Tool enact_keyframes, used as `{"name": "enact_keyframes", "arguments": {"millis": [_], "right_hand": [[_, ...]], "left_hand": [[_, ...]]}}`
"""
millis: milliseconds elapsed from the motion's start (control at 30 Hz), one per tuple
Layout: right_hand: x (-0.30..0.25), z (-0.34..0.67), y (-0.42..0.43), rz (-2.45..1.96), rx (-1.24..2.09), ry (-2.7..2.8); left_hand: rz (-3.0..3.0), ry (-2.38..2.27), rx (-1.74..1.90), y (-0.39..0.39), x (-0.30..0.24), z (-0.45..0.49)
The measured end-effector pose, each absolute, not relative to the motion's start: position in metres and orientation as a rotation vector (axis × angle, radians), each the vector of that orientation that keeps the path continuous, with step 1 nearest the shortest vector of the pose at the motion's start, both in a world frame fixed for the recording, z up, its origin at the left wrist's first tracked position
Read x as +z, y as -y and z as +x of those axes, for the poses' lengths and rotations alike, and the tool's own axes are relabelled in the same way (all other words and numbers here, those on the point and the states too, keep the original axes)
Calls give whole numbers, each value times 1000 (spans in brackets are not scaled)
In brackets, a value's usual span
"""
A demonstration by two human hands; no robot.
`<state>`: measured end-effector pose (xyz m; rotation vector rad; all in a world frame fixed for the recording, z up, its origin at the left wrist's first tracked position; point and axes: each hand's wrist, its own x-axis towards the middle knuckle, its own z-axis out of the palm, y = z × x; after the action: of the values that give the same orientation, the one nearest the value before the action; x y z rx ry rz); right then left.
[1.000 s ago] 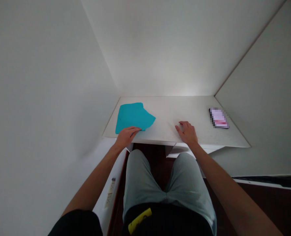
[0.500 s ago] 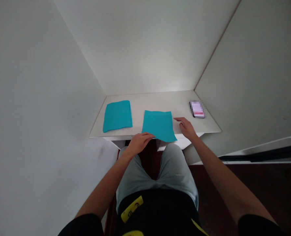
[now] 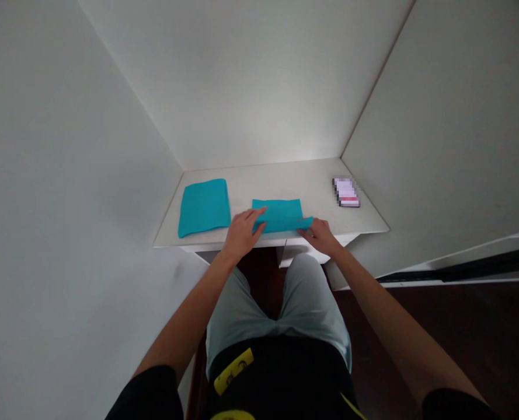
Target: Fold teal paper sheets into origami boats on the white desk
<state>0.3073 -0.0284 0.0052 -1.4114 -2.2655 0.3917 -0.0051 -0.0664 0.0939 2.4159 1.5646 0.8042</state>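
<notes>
A teal cloth (image 3: 280,212) lies at the front middle of a small white table (image 3: 268,178), its near edge lifted and turned over toward the back. My left hand (image 3: 243,231) pinches the near left corner of that cloth. My right hand (image 3: 318,233) pinches its near right corner. A second teal cloth (image 3: 204,206) lies flat at the table's left side, apart from both hands.
A phone (image 3: 345,192) lies at the table's right, near the right wall. White walls close in the table on the left, back and right. My knees in grey shorts sit under the front edge, over a dark floor.
One teal cloth was slid from the left pile to the table's front middle. Both hands then took its near corners and lifted the near edge over toward the back.
</notes>
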Motion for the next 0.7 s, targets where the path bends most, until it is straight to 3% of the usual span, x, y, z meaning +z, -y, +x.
{"name": "enact_keyframes", "arguments": {"millis": [133, 267, 467, 700], "right_hand": [[2, 300, 9, -1541, 416, 2223], [0, 295, 0, -1636, 427, 2023], [9, 272, 13, -1517, 191, 1878], [1, 217, 14, -1349, 416, 2114]], "left_hand": [[2351, -1876, 1100, 66, 87, 9], [2511, -1674, 853, 64, 53, 21], [2549, -1591, 563, 28, 19, 26], [2525, -1619, 357, -21, 11, 31]]}}
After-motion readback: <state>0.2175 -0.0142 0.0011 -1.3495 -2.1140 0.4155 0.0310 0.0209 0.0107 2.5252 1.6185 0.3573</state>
